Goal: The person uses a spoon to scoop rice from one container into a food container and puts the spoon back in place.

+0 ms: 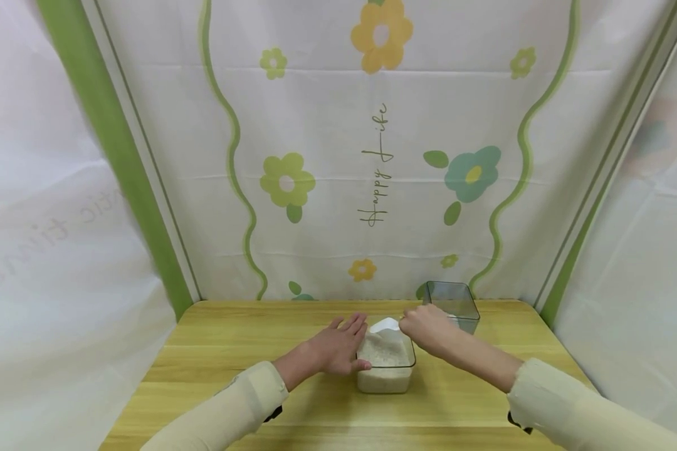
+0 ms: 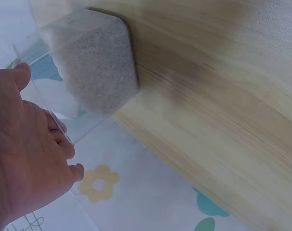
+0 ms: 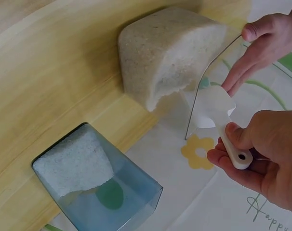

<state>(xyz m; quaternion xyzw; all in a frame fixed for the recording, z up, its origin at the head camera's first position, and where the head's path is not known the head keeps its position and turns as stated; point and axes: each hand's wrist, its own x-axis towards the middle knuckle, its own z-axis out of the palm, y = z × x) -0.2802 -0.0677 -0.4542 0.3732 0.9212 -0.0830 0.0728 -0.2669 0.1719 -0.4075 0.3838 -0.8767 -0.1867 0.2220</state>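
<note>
A left hand (image 1: 335,352) rests straight fingers against a clear box (image 1: 385,386) of rice (image 1: 388,352), seemingly to steady it, as the right hand (image 1: 430,329) pinches a white scoop (image 3: 217,103) between its fingers

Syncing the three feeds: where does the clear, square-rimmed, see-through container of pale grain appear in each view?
Head: the clear, square-rimmed container is low, slightly right of centre.
Left wrist: upper left, opening toward lower left.
Right wrist: top, slightly right of centre, opening toward lower right.
Shared landmark: the small yellow-orange flower printed on the white fabric backdrop, near the wooden table's back edge.
</note>
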